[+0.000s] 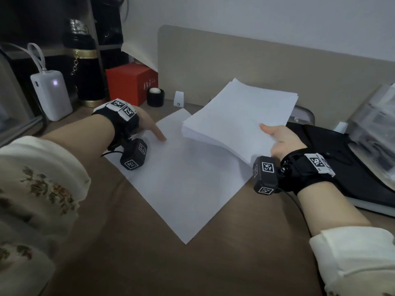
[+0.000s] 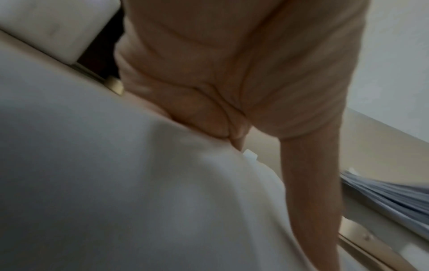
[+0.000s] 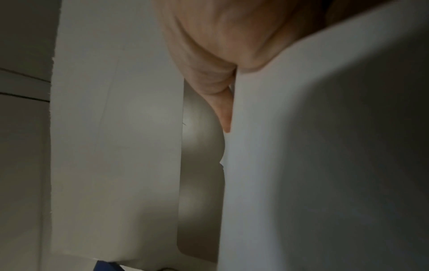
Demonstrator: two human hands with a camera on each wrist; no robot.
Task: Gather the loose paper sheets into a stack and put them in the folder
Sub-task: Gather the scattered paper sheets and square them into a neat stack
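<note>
Gathering was under way: the right hand [image 1: 280, 142] gripped the paper stack [image 1: 239, 116], thumb on top, raised above the loose sheet [image 1: 181, 184] on the desk [image 1: 149, 263], which the left hand [image 1: 147, 124] pressed with an extended finger, so adding that sheet seemed next.

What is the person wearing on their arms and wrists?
Cream sleeves, the left one floral. Each wrist has a black strap with white square-patterned tags and a black boxy camera, also tagged: left hand, right hand. A thin black cable trails from the right one.
</note>
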